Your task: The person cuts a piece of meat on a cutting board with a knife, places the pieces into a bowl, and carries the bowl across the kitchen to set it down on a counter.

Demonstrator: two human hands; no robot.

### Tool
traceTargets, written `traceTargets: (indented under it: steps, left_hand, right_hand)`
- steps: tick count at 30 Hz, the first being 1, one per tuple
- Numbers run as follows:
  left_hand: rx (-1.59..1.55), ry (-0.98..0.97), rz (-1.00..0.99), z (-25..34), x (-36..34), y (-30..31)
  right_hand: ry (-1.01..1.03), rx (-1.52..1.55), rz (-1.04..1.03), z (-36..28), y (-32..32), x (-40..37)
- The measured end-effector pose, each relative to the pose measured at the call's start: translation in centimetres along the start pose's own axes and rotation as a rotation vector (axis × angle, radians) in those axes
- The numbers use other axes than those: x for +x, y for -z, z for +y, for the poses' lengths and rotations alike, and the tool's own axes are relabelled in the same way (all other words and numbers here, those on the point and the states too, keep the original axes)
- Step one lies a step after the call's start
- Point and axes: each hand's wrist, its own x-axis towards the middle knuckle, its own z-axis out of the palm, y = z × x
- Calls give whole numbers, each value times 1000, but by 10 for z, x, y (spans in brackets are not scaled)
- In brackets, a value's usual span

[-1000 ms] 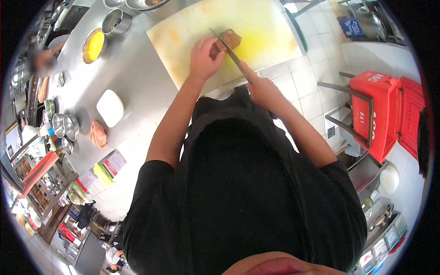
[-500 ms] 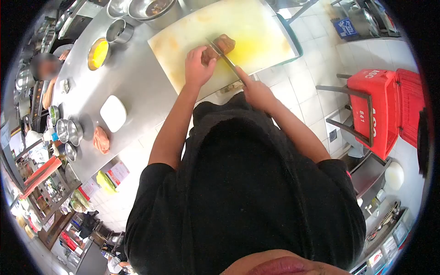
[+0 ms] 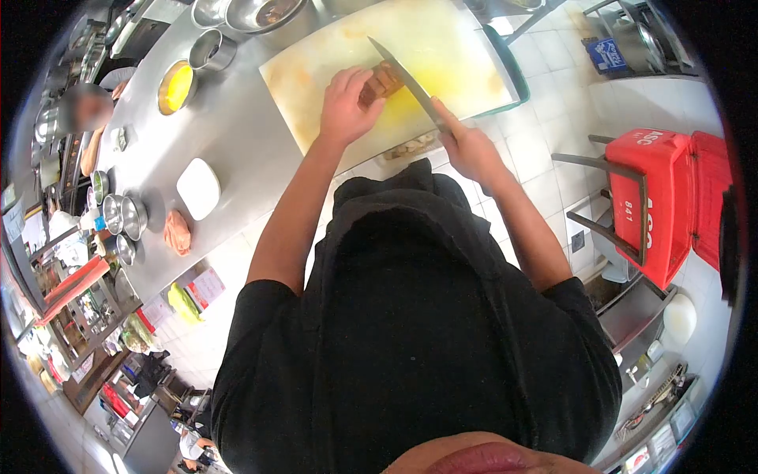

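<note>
A brown piece of meat [image 3: 385,82] with cuts across it lies on the pale cutting board [image 3: 316,59], beside a yellow stain. My left hand [image 3: 347,104] presses on its left end, fingers curled round it. In my right hand [image 3: 470,150] is the handle of a long knife [image 3: 404,77]. The blade lies along the right side of the meat, its tip pointing up and left past it. Whether the edge touches the meat I cannot tell.
On the steel table [image 3: 253,150] are a white dish [image 3: 198,189], an orange-pink cloth-like item [image 3: 178,233], a bowl of yellow liquid [image 3: 175,87] and several metal bowls. A person [image 3: 93,110] is at the far left. A red bin [image 3: 651,205] stands at the right.
The knife has moved from across the meat to its right side, and my right hand has shifted right. More cuts show in the meat. The whole view has shifted slightly.
</note>
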Motion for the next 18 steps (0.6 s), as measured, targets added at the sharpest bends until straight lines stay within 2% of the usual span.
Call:
traceTargets:
  steps: [3,6,13,18]
  left_hand:
    - [19,-49,10,-3,6,-10]
    - [34,3,-67,-5,7,-13]
    - [20,15,-81,-12,6,-24]
    - [-25,64,-111,-15,8,-30]
  right_hand:
    - [-5,-20,-44,1,-3,2]
    - [-10,-22,-62,3,-8,5]
    - [-89,-57,-169,-7,-16,13]
    - [-83,-121,-240,-23,3,14]
